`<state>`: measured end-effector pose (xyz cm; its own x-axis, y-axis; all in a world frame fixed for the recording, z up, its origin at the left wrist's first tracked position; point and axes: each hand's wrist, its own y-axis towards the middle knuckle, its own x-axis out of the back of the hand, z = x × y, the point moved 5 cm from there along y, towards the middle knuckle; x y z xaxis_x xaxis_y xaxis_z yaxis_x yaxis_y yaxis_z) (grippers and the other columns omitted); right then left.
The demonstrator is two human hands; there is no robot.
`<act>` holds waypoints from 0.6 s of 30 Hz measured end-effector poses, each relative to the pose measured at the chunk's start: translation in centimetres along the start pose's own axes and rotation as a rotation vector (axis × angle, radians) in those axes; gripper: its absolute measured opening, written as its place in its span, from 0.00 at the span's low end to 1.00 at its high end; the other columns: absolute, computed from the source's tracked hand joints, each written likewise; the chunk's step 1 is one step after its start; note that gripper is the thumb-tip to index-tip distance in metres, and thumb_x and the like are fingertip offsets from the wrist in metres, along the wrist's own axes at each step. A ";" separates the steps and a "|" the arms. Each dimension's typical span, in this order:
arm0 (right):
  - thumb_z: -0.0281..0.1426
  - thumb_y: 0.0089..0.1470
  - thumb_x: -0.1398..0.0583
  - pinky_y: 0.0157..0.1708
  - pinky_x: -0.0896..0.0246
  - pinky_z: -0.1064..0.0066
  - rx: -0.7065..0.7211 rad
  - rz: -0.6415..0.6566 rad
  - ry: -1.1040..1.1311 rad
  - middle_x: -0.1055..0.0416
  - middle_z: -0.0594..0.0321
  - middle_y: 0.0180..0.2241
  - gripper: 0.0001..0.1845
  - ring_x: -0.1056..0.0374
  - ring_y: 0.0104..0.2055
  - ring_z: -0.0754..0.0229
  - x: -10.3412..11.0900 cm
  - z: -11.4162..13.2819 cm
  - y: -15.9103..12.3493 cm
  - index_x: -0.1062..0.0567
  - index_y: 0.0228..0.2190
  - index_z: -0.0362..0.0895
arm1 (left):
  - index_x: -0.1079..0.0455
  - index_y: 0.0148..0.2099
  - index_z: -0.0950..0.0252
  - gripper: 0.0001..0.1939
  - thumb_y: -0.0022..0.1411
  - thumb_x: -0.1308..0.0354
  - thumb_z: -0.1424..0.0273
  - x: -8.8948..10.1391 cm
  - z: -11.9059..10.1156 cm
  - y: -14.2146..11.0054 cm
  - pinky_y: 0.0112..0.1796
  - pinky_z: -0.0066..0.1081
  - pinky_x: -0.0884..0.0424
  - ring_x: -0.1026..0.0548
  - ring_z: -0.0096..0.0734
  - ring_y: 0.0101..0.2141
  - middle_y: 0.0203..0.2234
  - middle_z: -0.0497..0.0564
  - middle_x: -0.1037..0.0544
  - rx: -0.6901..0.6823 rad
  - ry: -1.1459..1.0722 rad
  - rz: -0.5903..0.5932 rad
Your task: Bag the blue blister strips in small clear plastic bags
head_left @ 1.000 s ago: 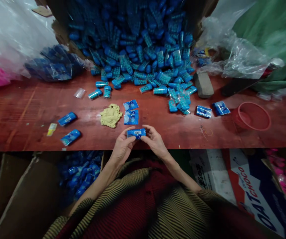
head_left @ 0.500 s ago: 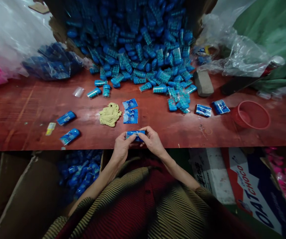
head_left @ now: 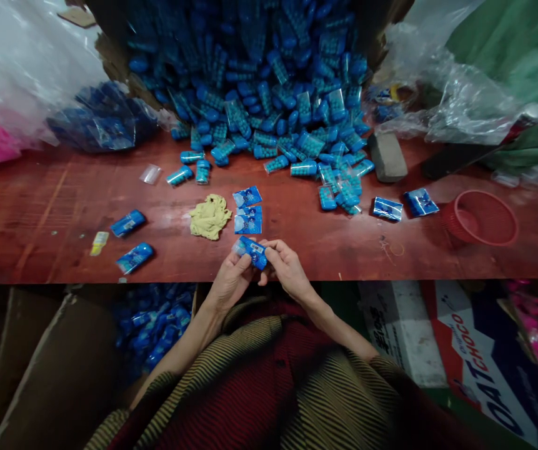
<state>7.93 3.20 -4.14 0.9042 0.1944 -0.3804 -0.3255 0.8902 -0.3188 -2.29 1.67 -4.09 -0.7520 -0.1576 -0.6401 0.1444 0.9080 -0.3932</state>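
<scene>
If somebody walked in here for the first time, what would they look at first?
Probably the big heap of blue containers at the back of the red table. Next, the small blue packet near the front edge, in the left hand with the right hand at its end. The crumpled yellow cloth, left of the flat blue pieces, stands out too.
</scene>
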 end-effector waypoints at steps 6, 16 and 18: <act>0.44 0.52 0.43 0.11 0.42 0.80 -0.020 -0.050 -0.026 0.31 0.74 0.19 0.15 0.33 0.13 0.67 0.1 -0.6 0.0 0.40 0.32 0.46 | 0.29 0.43 0.67 0.20 0.47 0.33 0.65 0.0 0.2 0.0 0.24 0.26 0.32 0.28 0.28 0.27 0.34 0.53 0.22 0.023 -0.014 -0.007; 0.43 0.56 0.48 0.18 0.38 0.75 0.031 -0.017 -0.324 0.31 0.69 0.23 0.13 0.32 0.18 0.65 0.6 -0.7 0.0 0.37 0.31 0.46 | 0.31 0.32 0.67 0.14 0.44 0.32 0.69 0.8 0.0 0.0 0.30 0.24 0.32 0.29 0.22 0.25 0.25 0.46 0.25 -0.084 -0.001 -0.228; 0.40 0.56 0.45 0.26 0.34 0.72 0.149 -0.069 -0.511 0.29 0.65 0.29 0.11 0.30 0.26 0.65 1.0 0.5 -0.1 0.33 0.36 0.46 | 0.30 0.33 0.67 0.15 0.43 0.32 0.69 1.1 0.0 0.0 0.31 0.25 0.32 0.29 0.22 0.25 0.25 0.46 0.25 -0.090 0.018 -0.265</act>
<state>8.98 3.46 -4.03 0.9536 0.2760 0.1205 -0.2512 0.9496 -0.1873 -3.12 1.55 -4.82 -0.7670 -0.3884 -0.5107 -0.1159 0.8667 -0.4852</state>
